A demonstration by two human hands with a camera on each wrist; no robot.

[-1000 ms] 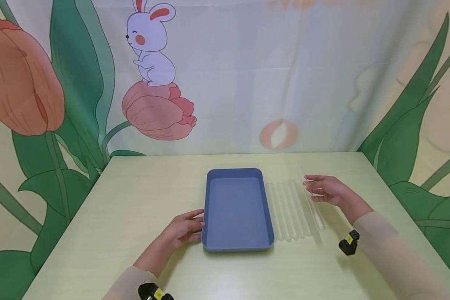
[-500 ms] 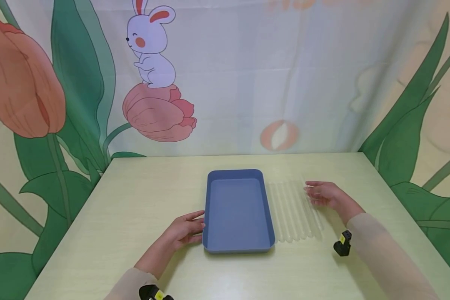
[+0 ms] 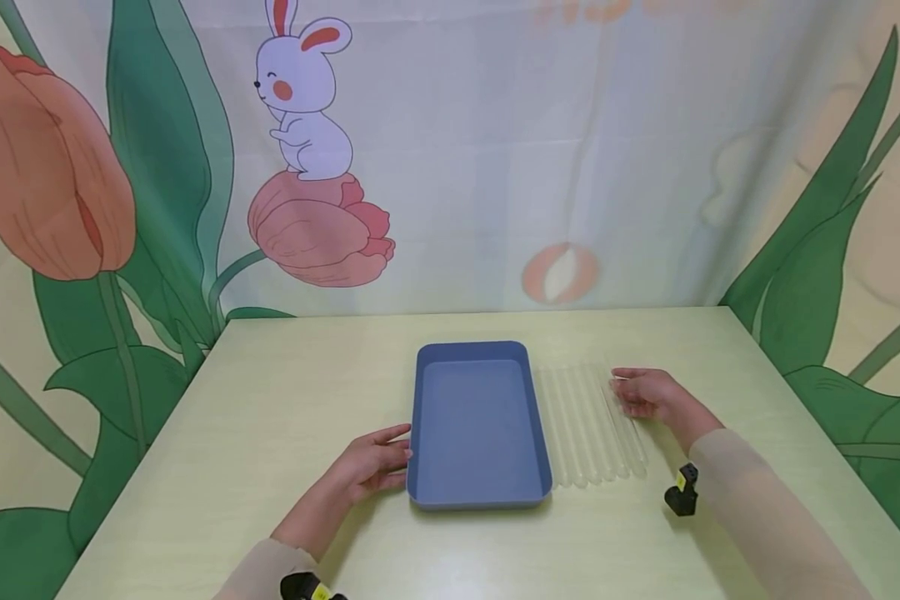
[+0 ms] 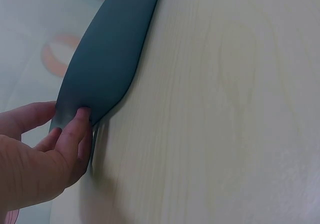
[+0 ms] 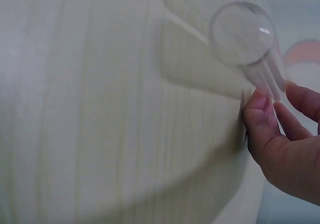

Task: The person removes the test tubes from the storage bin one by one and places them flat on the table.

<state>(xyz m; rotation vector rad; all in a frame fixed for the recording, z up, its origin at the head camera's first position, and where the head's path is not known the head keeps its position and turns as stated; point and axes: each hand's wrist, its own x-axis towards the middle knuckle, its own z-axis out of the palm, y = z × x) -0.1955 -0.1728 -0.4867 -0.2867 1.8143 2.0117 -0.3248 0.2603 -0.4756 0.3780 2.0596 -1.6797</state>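
A shallow blue rectangular tray (image 3: 480, 433) stands on the table. My left hand (image 3: 378, 462) touches its left side with extended fingers; in the left wrist view the fingertips lie against the outer wall (image 4: 107, 59). To the right of the tray, several clear test tubes (image 3: 577, 425) lie side by side in a row, rounded ends toward me. At the row's right end my right hand (image 3: 648, 393) pinches a clear test tube (image 5: 242, 34) between thumb and fingers. That tube lies along the row; its far end is hard to make out.
The pale wooden table (image 3: 270, 400) ends at a printed curtain (image 3: 450, 167) with a rabbit and tulips. Black wrist cameras (image 3: 682, 492) sit on both sleeves.
My right hand has moved left and lower, bringing the test tube from apart and slanted to beside the row. The left hand and the tray have stayed in place.
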